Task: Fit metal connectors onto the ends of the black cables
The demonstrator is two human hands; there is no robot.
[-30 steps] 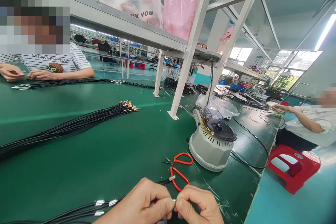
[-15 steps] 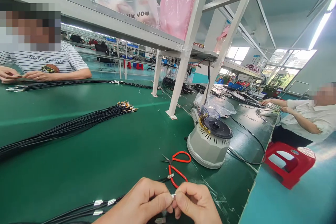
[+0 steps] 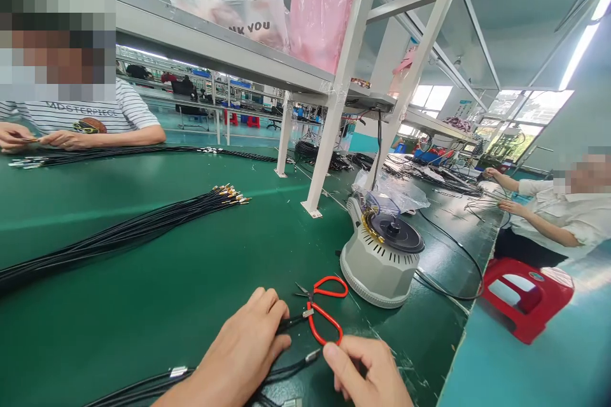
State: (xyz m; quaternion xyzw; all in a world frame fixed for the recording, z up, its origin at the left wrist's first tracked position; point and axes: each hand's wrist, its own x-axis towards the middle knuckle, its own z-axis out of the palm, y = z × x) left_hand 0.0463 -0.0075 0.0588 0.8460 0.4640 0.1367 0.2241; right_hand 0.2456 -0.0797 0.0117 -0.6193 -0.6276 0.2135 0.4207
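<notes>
My left hand [image 3: 245, 343] lies low over the green table, its fingers curled down around black cables [image 3: 289, 369] with silver metal ends. One silver cable end [image 3: 308, 313] sticks out past its fingertips, by the scissors. My right hand [image 3: 365, 369] is just to the right, thumb and forefinger pressed together close to another silver connector [image 3: 313, 356]. Whether anything small sits in that pinch is hidden. Red-handled scissors [image 3: 325, 323] lie with blades apart just beyond both hands. Another silver connector [image 3: 178, 371] shows on the cables left of my left wrist.
A black cable bundle with gold tips [image 3: 191, 213] lies at left. A grey round dispenser [image 3: 379, 267] stands right of the scissors, near a shelf post [image 3: 329, 114]. A person [image 3: 90, 121] sits across at left; another [image 3: 548, 216] works at right, near a red stool [image 3: 527, 292].
My hands have moved apart from the connector they pinched together. The left has shifted left and turned palm down over the cables; the right has stayed low, slightly right.
</notes>
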